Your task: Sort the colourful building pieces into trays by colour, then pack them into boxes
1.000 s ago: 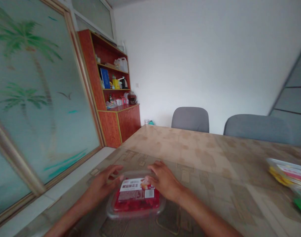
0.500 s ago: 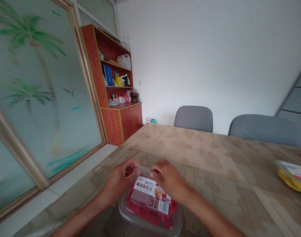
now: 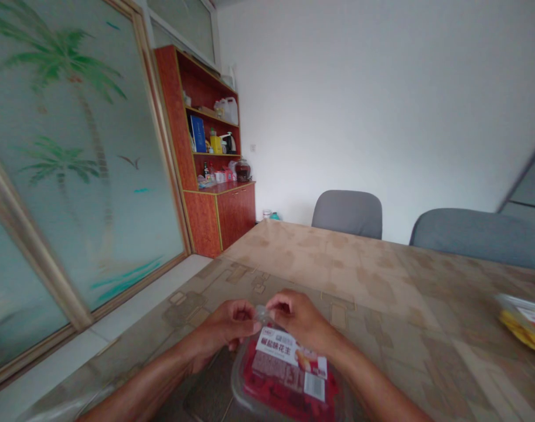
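Observation:
A clear plastic food box (image 3: 289,369) with red contents and a white printed label stands before me on the table, its far corner between my hands. My left hand (image 3: 232,323) pinches the rim at that corner, thumb against fingers. On the other side of the same corner, my right hand (image 3: 300,321) has its thumb and curled fingers closed on the lid's edge. My right wrist passes over the label's right end. The fingertips hide part of the corner, and whether the lid is lifted there I cannot tell.
The table (image 3: 320,252) has a patterned brown cover. A second clear box (image 3: 524,322) with yellow contents lies at the right edge. Grey chairs (image 3: 348,214) line the far side. A red-brown cabinet (image 3: 232,214) and a frosted sliding door (image 3: 130,234) are on the left.
The box has shifted a little right and nearer to me in view. Both hands have drawn closer together at its far corner. The view itself has turned slightly left.

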Demonstrator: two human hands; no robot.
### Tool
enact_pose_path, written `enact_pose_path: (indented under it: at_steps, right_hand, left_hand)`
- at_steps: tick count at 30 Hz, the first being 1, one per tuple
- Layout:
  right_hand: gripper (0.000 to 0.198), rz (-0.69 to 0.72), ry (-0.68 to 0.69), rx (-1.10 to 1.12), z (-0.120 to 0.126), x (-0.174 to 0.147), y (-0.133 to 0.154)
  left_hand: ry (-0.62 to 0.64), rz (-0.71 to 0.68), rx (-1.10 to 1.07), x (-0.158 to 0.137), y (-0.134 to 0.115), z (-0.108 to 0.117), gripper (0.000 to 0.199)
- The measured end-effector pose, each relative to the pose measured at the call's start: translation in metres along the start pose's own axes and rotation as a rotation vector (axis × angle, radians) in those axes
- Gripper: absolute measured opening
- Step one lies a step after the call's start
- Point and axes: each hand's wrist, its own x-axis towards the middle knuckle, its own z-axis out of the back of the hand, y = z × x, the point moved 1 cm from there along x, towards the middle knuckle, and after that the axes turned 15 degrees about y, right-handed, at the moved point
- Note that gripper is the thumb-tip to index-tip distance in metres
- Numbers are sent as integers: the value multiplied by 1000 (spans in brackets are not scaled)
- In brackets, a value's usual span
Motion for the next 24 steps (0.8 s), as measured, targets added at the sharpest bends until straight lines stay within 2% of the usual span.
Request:
enact_pose_path:
  at_steps: [5, 15, 19, 24]
  right_hand:
    - [14, -8, 66, 101, 0, 11, 0]
    - [14, 15, 31, 244, 0, 12, 6]
    - [13, 18, -4, 241, 4, 7, 13]
    - [16, 25, -79, 151, 8, -1, 27]
  left_hand:
    - [-59, -12, -25, 2, 1, -6, 48]
    - [-51, -93, -10, -6, -8, -13, 41]
    - [-69, -139, -12, -9, -13, -19, 39]
    - [-59, -116, -62, -12, -15, -26, 40]
